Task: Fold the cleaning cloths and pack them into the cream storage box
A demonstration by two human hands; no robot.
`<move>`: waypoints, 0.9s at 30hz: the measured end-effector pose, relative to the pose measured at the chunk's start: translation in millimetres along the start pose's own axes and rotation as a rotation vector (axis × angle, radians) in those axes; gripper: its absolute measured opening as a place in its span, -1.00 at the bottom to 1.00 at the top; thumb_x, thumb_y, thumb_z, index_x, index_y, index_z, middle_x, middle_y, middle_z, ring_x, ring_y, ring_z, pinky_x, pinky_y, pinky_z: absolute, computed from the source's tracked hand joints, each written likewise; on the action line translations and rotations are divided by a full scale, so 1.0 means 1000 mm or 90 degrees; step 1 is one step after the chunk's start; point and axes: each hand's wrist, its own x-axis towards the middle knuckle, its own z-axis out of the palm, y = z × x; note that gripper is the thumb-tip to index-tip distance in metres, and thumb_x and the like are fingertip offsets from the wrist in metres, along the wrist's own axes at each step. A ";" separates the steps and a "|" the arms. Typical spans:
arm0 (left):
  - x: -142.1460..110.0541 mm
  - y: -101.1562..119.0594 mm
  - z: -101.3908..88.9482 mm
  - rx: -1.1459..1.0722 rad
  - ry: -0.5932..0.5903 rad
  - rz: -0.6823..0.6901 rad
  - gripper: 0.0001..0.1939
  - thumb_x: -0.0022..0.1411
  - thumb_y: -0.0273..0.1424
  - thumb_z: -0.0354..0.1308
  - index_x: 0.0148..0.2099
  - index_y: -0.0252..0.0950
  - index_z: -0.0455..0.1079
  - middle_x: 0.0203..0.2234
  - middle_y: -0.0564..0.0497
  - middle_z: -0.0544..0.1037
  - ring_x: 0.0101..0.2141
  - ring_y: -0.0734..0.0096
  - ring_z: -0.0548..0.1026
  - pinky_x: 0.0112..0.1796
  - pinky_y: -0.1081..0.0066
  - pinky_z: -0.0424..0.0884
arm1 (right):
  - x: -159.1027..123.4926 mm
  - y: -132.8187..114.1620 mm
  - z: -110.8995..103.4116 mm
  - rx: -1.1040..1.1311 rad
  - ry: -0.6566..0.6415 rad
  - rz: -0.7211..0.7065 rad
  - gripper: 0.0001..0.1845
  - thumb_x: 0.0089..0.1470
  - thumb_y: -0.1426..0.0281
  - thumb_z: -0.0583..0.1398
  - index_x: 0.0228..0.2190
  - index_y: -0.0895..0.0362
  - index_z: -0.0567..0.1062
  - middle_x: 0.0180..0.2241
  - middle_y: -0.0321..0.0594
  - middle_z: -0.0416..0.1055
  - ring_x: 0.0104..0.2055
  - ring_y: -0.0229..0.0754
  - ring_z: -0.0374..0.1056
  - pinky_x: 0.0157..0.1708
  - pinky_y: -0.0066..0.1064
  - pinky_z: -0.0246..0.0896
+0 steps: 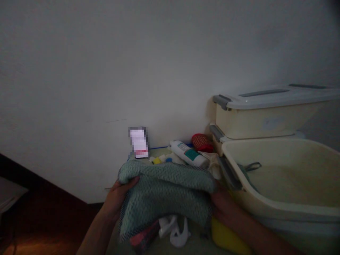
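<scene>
A grey-green textured cloth (164, 194) with a dark stitched edge is stretched between my hands above a cluttered surface. My left hand (120, 194) grips its left side, the thumb lying over the front. On the right side, my right hand (220, 202) holds the cloth; most of its fingers are hidden behind the fabric or in shadow. The cloth's top edge is folded over and its lower part hangs loose. Beneath it show white strap-like pieces (176, 230), a pink item (142, 238) and a yellow object (230, 239) whose kind I cannot make out.
A white bottle (187, 154) lies behind the cloth, beside a red patterned item (202, 142). A blurred phone (139, 143) leans against the wall. At right stand an open cream bin (281, 209) with a strap inside and a lidded bin (265, 122) behind it.
</scene>
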 end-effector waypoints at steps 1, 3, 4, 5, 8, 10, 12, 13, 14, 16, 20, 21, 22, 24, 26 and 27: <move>0.003 0.000 -0.003 0.017 -0.003 0.035 -0.79 -0.20 -0.48 0.35 -0.40 -0.34 0.49 -0.54 -0.04 0.60 -0.43 0.13 0.59 -0.36 0.27 0.50 | 0.000 0.000 0.000 0.024 -0.014 -0.010 -0.80 -0.20 0.36 0.30 -0.72 0.10 0.43 -0.47 -0.21 0.53 -0.38 -0.10 0.41 -0.31 -0.25 0.26; 0.008 -0.001 -0.006 0.052 -0.020 0.115 -0.84 -0.26 -0.47 0.36 -0.52 -0.36 0.47 -0.58 -0.01 0.58 -0.41 0.13 0.57 -0.37 0.31 0.49 | -0.001 0.001 0.001 0.078 -0.023 -0.008 -0.66 -0.25 0.41 0.32 -0.83 0.11 0.31 -0.53 -0.28 0.49 -0.47 -0.20 0.36 -0.44 -0.37 0.23; 0.010 -0.002 -0.006 0.063 -0.025 0.152 -0.85 -0.26 -0.46 0.36 -0.56 -0.36 0.46 -0.59 -0.01 0.57 -0.39 0.12 0.56 -0.38 0.32 0.48 | -0.002 0.001 0.002 0.093 -0.016 -0.013 -0.64 -0.27 0.43 0.33 -0.84 0.12 0.27 -0.57 -0.32 0.46 -0.52 -0.25 0.31 -0.51 -0.43 0.18; 0.011 -0.002 -0.006 0.067 -0.027 0.178 -0.87 -0.26 -0.46 0.35 -0.58 -0.35 0.45 -0.60 0.00 0.57 -0.36 0.12 0.56 -0.38 0.34 0.47 | -0.002 0.001 0.002 0.109 -0.007 -0.016 -0.63 -0.29 0.44 0.33 -0.85 0.12 0.26 -0.63 -0.35 0.41 -0.57 -0.29 0.26 -0.57 -0.47 0.12; 0.013 -0.001 -0.003 0.007 -0.003 0.227 -0.90 -0.25 -0.51 0.31 -0.60 -0.33 0.43 -0.49 0.01 0.60 -0.32 0.19 0.54 -0.36 0.40 0.45 | -0.001 0.001 0.002 0.132 0.017 -0.012 -0.64 -0.28 0.45 0.33 -0.81 0.12 0.26 -0.70 -0.42 0.32 -0.63 -0.34 0.19 -0.64 -0.53 0.03; 0.014 0.003 -0.002 -0.086 0.034 0.257 -0.83 -0.31 -0.58 0.29 -0.69 -0.33 0.34 -0.39 0.05 0.60 -0.33 0.32 0.52 -0.35 0.48 0.44 | 0.000 0.001 0.002 0.136 0.036 -0.004 -0.77 -0.25 0.43 0.34 -0.70 0.09 0.36 -0.65 -0.43 0.37 -0.59 -0.31 0.26 -0.59 -0.51 0.11; 0.016 0.007 -0.002 -0.162 0.071 0.271 -0.74 -0.36 -0.63 0.25 -0.77 -0.34 0.21 -0.33 0.10 0.59 -0.34 0.43 0.50 -0.37 0.56 0.41 | 0.002 0.001 0.003 0.136 0.060 -0.003 -0.81 -0.22 0.37 0.35 -0.46 0.03 0.48 -0.51 -0.40 0.48 -0.45 -0.24 0.38 -0.44 -0.43 0.23; 0.016 0.009 -0.003 -0.181 0.083 0.265 -0.72 -0.36 -0.65 0.24 -0.77 -0.34 0.17 -0.33 0.12 0.58 -0.34 0.45 0.50 -0.37 0.57 0.41 | 0.003 0.001 0.003 0.135 0.067 -0.005 -0.72 -0.20 0.33 0.35 -0.34 0.01 0.49 -0.42 -0.36 0.52 -0.35 -0.20 0.41 -0.34 -0.38 0.26; 0.017 0.011 -0.003 -0.187 0.093 0.253 -0.74 -0.34 -0.65 0.24 -0.74 -0.33 0.19 -0.35 0.12 0.59 -0.34 0.45 0.51 -0.38 0.56 0.41 | 0.005 0.000 0.004 0.134 0.073 -0.004 -0.65 -0.18 0.27 0.35 -0.26 0.02 0.49 -0.34 -0.31 0.53 -0.25 -0.16 0.42 -0.25 -0.35 0.26; 0.016 0.013 -0.003 -0.167 0.110 0.213 -0.82 -0.25 -0.61 0.26 -0.58 -0.28 0.33 -0.42 0.11 0.59 -0.36 0.39 0.53 -0.39 0.51 0.44 | 0.007 0.000 0.006 0.143 0.070 0.020 -0.59 -0.12 0.13 0.30 -0.23 0.07 0.50 -0.24 -0.21 0.54 -0.09 -0.11 0.39 -0.11 -0.29 0.23; 0.013 0.014 0.004 -0.093 0.133 0.103 -0.85 -0.04 -0.48 0.26 -0.33 -0.27 0.44 -0.56 0.07 0.56 -0.41 0.30 0.56 -0.44 0.47 0.45 | 0.008 0.000 0.004 0.185 0.023 0.102 -0.53 0.01 -0.02 0.13 -0.25 0.08 0.52 -0.20 -0.16 0.54 0.02 -0.07 0.34 -0.02 -0.19 0.18; 0.013 0.014 0.006 -0.078 0.132 0.082 -0.90 0.00 -0.44 0.24 -0.34 -0.29 0.44 -0.56 0.05 0.56 -0.41 0.29 0.56 -0.44 0.47 0.45 | 0.007 0.000 0.003 0.183 0.005 0.109 -0.55 0.02 0.00 0.14 -0.25 0.08 0.52 -0.20 -0.16 0.54 0.02 -0.07 0.34 -0.01 -0.18 0.17; 0.012 0.014 0.008 -0.068 0.130 0.064 -0.91 0.05 -0.40 0.21 -0.36 -0.31 0.45 -0.56 0.02 0.56 -0.40 0.27 0.56 -0.44 0.47 0.46 | 0.006 0.000 0.003 0.173 -0.008 0.108 -0.59 0.00 0.04 0.17 -0.26 0.08 0.52 -0.20 -0.17 0.54 0.01 -0.07 0.35 0.00 -0.18 0.18; 0.011 0.014 0.010 -0.063 0.109 0.022 -0.79 0.15 -0.29 0.11 -0.35 -0.34 0.46 -0.53 -0.05 0.57 -0.41 0.22 0.57 -0.45 0.41 0.47 | 0.003 0.001 0.003 0.131 -0.024 0.095 -0.68 -0.08 0.18 0.28 -0.29 0.10 0.53 -0.23 -0.18 0.55 -0.02 -0.07 0.37 -0.01 -0.20 0.18; 0.010 0.014 0.010 -0.055 0.070 -0.019 -0.70 0.19 -0.23 0.02 -0.28 -0.35 0.46 -0.52 -0.07 0.58 -0.44 0.19 0.58 -0.46 0.34 0.49 | 0.001 0.001 0.004 0.096 -0.003 0.077 -0.72 -0.19 0.31 0.36 -0.34 0.12 0.54 -0.27 -0.18 0.56 -0.06 -0.06 0.40 -0.03 -0.22 0.21; 0.010 0.013 0.010 -0.039 0.050 -0.027 -0.71 0.17 -0.24 0.05 -0.24 -0.35 0.45 -0.51 -0.06 0.59 -0.46 0.20 0.58 -0.47 0.34 0.49 | 0.000 0.001 0.004 0.090 0.022 0.073 -0.72 -0.22 0.34 0.37 -0.36 0.13 0.54 -0.30 -0.18 0.56 -0.08 -0.06 0.41 -0.05 -0.22 0.23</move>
